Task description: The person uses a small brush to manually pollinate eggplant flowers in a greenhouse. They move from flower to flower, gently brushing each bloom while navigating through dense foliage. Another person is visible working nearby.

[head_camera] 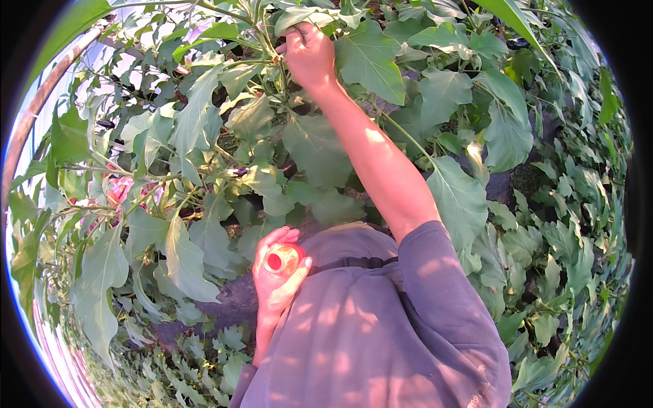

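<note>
My left hand is in front of my waist, wrapped around a small open-mouthed bottle with red inside. The bottle's mouth faces up towards me. My right arm stretches forward into an eggplant plant. At the top of the view my right hand has its fingers curled beside the main stem, just under a leaf. The leaf partly covers the fingertips, so whether they pinch anything is hidden. A pale purple flower hangs to the left of that hand.
Broad eggplant leaves crowd both sides. Several dark fruits, such as an eggplant, show among them. A curved pole bounds the left side. Pink-red material shows through the foliage. Dark ground cover lies below.
</note>
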### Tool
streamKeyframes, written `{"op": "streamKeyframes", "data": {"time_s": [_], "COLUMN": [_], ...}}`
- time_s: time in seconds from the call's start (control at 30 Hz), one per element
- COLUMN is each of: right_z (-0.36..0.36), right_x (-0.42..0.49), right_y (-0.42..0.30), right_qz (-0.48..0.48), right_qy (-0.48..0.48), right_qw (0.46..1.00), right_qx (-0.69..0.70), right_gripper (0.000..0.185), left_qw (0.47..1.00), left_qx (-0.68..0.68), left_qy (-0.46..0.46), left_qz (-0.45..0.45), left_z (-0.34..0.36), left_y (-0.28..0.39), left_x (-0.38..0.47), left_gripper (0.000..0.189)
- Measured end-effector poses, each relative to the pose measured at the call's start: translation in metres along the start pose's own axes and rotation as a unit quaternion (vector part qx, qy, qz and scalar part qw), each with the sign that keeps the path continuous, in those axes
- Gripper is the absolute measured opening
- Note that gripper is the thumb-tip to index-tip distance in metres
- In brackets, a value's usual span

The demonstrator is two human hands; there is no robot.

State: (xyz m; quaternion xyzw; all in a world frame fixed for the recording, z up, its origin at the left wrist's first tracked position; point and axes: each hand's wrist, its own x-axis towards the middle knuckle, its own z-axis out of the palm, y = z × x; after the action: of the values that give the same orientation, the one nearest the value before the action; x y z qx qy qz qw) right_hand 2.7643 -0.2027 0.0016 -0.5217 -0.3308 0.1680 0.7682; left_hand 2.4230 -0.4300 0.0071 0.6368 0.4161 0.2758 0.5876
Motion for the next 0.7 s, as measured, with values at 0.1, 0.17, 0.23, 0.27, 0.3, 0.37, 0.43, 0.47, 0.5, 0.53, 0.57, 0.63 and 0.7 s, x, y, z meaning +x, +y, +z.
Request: {"op": "streamKeyframes", "data": {"time_s": [0.1,0.17,0.23,0.27,0.3,0.37,0.43,0.47,0.5,0.53,0.57,0.63,0.7], "right_z": [-0.002,-0.002,-0.002,-0.001,-0.001,-0.002,-0.003,-0.002,-0.002,-0.004,-0.002,-0.002,0.001], "right_x": [0.0,0.0,0.0,0.0,0.001,-0.003,-0.009,-0.012,-0.015,-0.017,-0.02,-0.018,-0.021], "right_y": [-0.003,-0.004,-0.006,-0.007,-0.008,-0.011,-0.016,-0.018,-0.02,-0.023,-0.024,-0.027,-0.027], "right_qz": [-0.013,-0.008,0.014,-0.016,-0.03,-0.006,-0.014,-0.025,-0.039,0.002,0.008,0.008,0.007], "right_qy": [0.006,0.0,-0.018,0.008,-0.002,-0.017,-0.008,0.002,0.009,-0.032,-0.021,0.004,-0.004], "right_qw": [1.0,0.999,0.998,0.998,0.998,0.996,0.996,0.996,0.997,0.996,0.996,0.997,0.997], "right_qx": [-0.006,-0.031,-0.05,-0.052,-0.062,-0.085,-0.086,-0.08,-0.069,-0.082,-0.086,-0.075,-0.075], "right_gripper": [0.026,0.027,0.028,0.029,0.029,0.03,0.03,0.031,0.031,0.032,0.032,0.032,0.032], "left_qw": [1.0,1.0,1.0,1.0,0.999,0.999,0.999,0.999,0.999,0.999,0.999,0.998,0.997], "left_qx": [0.008,0.011,0.017,0.011,0.007,0.004,0.009,0.004,0.004,0.01,0.008,0.018,0.015], "left_qy": [-0.009,-0.015,-0.023,-0.028,-0.031,-0.034,-0.038,-0.042,-0.044,-0.044,-0.05,-0.065,-0.077], "left_qz": [0.002,-0.001,0.001,-0.005,-0.007,-0.01,-0.004,-0.003,0.0,0.003,0.003,0.02,0.025], "left_z": [-0.005,-0.007,-0.01,-0.012,-0.013,-0.017,-0.022,-0.024,-0.026,-0.028,-0.031,-0.033,-0.035], "left_y": [0.001,0.0,0.0,0.0,0.0,-0.001,-0.002,-0.003,-0.004,-0.005,-0.006,-0.007,-0.008], "left_x": [0.003,0.005,0.007,0.009,0.01,0.011,0.017,0.019,0.021,0.022,0.021,0.028,0.029], "left_gripper": [0.071,0.07,0.07,0.07,0.07,0.07,0.072,0.072,0.071,0.071,0.07,0.07,0.07]}}
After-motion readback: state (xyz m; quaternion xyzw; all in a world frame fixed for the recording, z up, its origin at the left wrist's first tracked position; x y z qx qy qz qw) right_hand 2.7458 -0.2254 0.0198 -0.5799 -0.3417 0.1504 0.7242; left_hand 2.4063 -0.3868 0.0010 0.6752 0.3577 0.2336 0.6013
